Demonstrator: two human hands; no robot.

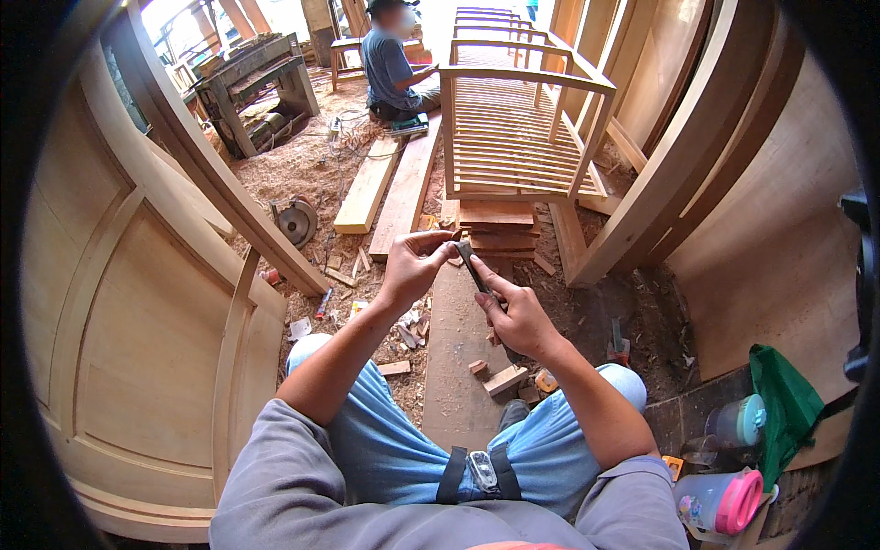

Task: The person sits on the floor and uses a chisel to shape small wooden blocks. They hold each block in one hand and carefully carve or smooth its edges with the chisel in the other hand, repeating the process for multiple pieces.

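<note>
At far left, tall panelled wooden door [156, 348]; next, circular saw [295, 222] lying among shavings; farther back, seated person [390, 69] in blue shirt beside long beams [408, 188]; then left hand [420, 263], thumb and forefinger narrowed to a pinch on small brown piece [456, 235], right at upper end of dark flat tool [470, 262]; cannot tell whether touching that tool too; tool held slantwise above long board [454, 367], between both hands; right hand [522, 319] closed around its lower part, forefinger stretched along it; beyond, slatted wooden frame [509, 137]; at far right, pink-lidded container [720, 501] near crumpled green bag [781, 399].
</note>
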